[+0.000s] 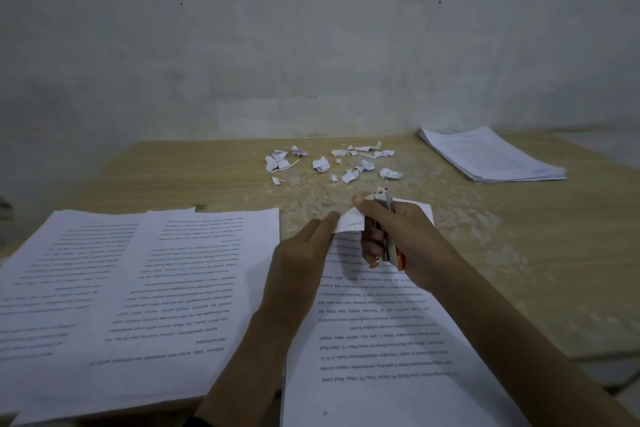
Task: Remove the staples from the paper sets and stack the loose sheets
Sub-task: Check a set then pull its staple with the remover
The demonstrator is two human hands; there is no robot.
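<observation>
At the near right of the wooden table (519,253), the stapled paper set (381,340) lies flat, and the left hand (304,253) presses on it with straight fingers just beside its far corner (351,222), which is lifted and bent. The right hand (408,236) is clamped around a metal staple tool (384,194) with an orange part, its thumb on that corner, so I judge the staple is being pulled out now. Next, the sheets must come apart without tearing and go onto the loose sheets (156,288) at the left; torn scraps (329,163) and another stack (491,156) lie farther away.
</observation>
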